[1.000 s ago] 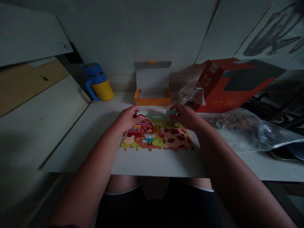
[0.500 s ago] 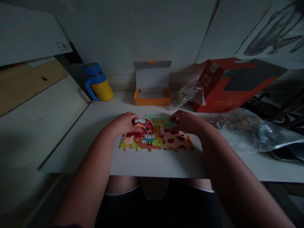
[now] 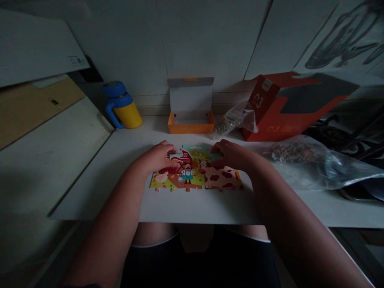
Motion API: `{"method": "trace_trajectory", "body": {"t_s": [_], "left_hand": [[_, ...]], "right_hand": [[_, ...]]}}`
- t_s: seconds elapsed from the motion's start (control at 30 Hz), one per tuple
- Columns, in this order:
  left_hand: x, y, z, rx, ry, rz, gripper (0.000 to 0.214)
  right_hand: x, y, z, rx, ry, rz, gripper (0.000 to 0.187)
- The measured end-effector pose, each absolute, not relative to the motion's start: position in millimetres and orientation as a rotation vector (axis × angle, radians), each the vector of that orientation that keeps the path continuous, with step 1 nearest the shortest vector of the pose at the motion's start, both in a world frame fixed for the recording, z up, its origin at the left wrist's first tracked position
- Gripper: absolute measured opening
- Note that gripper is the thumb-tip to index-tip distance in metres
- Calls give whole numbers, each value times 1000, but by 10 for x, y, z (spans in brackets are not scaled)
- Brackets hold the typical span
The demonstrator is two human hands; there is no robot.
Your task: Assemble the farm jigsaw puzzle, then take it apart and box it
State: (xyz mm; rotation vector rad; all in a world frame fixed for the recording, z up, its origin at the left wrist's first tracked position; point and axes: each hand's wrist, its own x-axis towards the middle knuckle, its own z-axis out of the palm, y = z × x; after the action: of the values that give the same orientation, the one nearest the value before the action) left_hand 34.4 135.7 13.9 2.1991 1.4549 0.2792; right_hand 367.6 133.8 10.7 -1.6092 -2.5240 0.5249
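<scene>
A farm-scene jigsaw puzzle (image 3: 192,176) lies on the white table in the middle of the head view. It shows a farmer, a red barn, a hen and a spotted cow, and knobs stick out along its near edge. My left hand (image 3: 163,157) is bent around the puzzle's upper left part, thumb on the barn and fingers curled at the far side. On the upper right, above the cow, my right hand (image 3: 226,154) grips in the same way, with a strip of puzzle between thumb and fingers. The palms hide both upper corners.
Behind the puzzle stands an opened orange box (image 3: 191,127). A blue and yellow jug (image 3: 124,108) is at the back left. To the right are a small plastic bag (image 3: 235,120), a large red box (image 3: 279,108) and a bigger clear bag (image 3: 300,160). The table (image 3: 195,208) ends near my lap.
The whole view has shifted slightly. Both hands keep almost the same place on the puzzle, with only small finger movements.
</scene>
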Motion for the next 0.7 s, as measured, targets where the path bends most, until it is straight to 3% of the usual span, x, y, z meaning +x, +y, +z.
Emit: {"method": "trace_trajectory", "body": {"t_s": [0.43, 0.7], "left_hand": [[375, 1381, 129, 2212, 1329, 253, 62], [342, 1428, 18, 2207, 1309, 258, 58]], "right_hand": [[3704, 1360, 62, -1540, -2519, 594, 57], [3666, 1351, 95, -1572, -2491, 608, 54]]}}
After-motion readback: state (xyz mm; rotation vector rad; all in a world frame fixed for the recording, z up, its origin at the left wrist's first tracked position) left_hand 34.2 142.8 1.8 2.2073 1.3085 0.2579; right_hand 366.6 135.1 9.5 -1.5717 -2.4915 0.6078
